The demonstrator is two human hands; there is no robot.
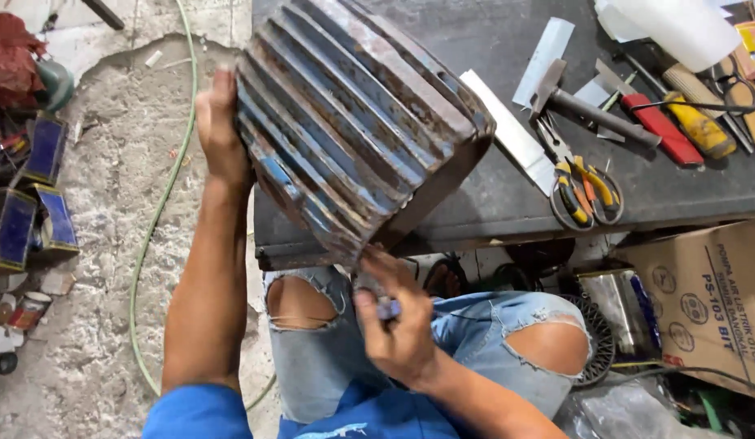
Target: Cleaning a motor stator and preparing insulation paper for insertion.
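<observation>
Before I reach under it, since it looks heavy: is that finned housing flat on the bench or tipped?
Tipped. The housing leans on its lower edge at the bench rim, left hand steadying its side.

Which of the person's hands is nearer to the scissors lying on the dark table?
The right hand, below the table edge under the finned metal housing, is nearer the scissors. The left hand grips the housing's far side.

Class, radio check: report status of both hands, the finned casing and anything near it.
Left hand grips finned casing, tilted on bench edge. Right hand at its lower corner. Scissors, hammer lie alongside.
</observation>
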